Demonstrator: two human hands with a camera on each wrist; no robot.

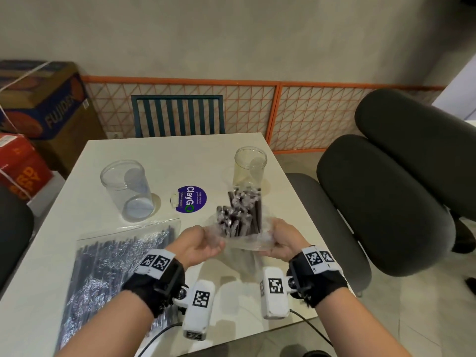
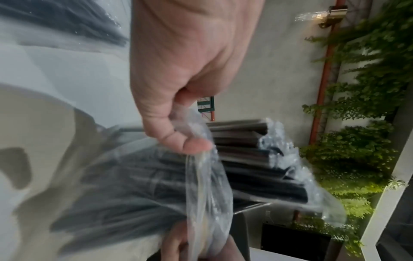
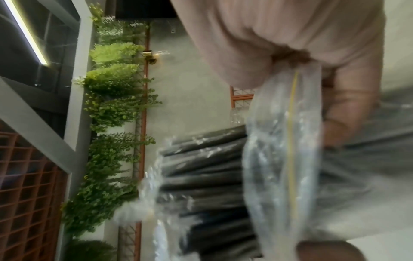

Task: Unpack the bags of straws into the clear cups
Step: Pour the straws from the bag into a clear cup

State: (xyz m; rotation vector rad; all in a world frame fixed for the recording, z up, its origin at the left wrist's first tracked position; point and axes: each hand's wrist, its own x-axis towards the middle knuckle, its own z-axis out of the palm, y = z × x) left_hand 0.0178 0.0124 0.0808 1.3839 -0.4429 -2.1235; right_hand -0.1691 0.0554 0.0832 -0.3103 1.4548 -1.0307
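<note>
Head view, straw bag (image 1: 242, 238) between both hands

A round purple "ClayGO" sticker (image 1: 190, 199) lies on the white square table (image 1: 77, 207). Beyond the table stands a teal slatted chair (image 1: 177, 115); stacked cardboard boxes (image 1: 38, 104) occupy the left, black cushioned chairs (image 1: 386, 191) the right

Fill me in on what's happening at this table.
A person is unpacking straws. Both hands, left and right, grip the mouth of an opened bag, with dark straws sticking out. Two clear cups stand empty. A second bag lies flat on the table.
</note>
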